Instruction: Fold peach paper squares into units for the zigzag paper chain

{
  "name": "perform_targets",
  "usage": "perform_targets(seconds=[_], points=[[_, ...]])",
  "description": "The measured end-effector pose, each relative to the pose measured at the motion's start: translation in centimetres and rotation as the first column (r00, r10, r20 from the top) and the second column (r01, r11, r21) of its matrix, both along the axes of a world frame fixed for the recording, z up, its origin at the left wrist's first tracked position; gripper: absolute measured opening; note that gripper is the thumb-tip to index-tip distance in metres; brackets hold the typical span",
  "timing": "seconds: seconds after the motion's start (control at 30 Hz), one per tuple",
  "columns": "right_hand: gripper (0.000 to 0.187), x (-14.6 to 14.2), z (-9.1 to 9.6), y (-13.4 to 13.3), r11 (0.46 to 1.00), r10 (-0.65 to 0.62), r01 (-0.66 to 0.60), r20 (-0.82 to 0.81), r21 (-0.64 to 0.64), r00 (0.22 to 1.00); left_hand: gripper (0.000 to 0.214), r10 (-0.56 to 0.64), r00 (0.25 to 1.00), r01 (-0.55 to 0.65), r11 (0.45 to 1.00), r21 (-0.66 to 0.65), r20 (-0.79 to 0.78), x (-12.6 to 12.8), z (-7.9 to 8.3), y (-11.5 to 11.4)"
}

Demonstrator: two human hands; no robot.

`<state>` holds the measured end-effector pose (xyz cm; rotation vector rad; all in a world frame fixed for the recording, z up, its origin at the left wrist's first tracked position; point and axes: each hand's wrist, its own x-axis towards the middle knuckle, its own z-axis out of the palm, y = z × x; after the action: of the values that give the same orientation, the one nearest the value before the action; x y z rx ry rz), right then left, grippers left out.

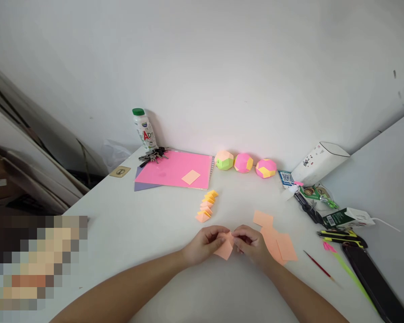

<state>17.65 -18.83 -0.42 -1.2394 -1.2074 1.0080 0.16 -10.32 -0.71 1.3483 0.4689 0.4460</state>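
- The left hand point(204, 244) is pinching a creased, peach-coloured paper piece point(226, 252) by its left side, apparently steadying it.
- The right hand point(251, 242) is pinching its upper right corner, presumably controlling the crease; the piece is sitting between both hands, over the white desk point(155, 224).
- Flat peach paper squares point(287, 246) are lying beside the right hand, seemingly for easy reach.

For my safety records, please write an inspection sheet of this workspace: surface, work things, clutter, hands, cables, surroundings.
Surface: flat white tabletop.
Work things: peach paper sheet between the hands; loose peach sheets at right; row of folded yellow and peach paper pieces.
Clutter: bunch of metal keys, pink rectangular notebook.
Hands: left hand and right hand pinching the sheet.
Cables: thin white strand by green-white carton; straw or cable, unclear.
Surroundings: plain white wall.
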Motion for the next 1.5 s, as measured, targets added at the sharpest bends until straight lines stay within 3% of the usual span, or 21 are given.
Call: perform_targets(seconds=[0.17,0.43,0.97,1.1,1.5], points=[[0.008,-0.2,0.3,-0.2,1.0,-0.021,0.02,0.078,0.013,0.997,0.038,-0.047,0.998,0.049,0.995,-0.081,0.029,-0.1,0.2,-0.2],[0.009,-0.4,0.7,-0.2,0.999,-0.042,0.035,0.182,0.041,0.982,0.039,-0.036,0.999,0.036,0.998,-0.053,0.005,-0.1,-0.1,-0.1],[0.008,-0.4,0.4,-0.2,0.999,-0.043,0.039,0.173,0.028,0.984,0.034,-0.038,0.998,0.041,0.996,-0.076,0.041,0.0,-0.5,0.0],[0.006,-0.3,0.5,-0.3,1.0,-0.015,0.018,0.173,-0.014,0.985,0.032,-0.042,0.997,0.046,0.997,-0.063,0.063,0.0,-0.2,-0.1],[0.009,-0.4,0.4,-0.2,1.0,-0.017,0.012,0.231,0.025,0.973,0.03,-0.074,0.997,0.074,0.997,0.016,-0.026,0.1,1.1,-0.1]])
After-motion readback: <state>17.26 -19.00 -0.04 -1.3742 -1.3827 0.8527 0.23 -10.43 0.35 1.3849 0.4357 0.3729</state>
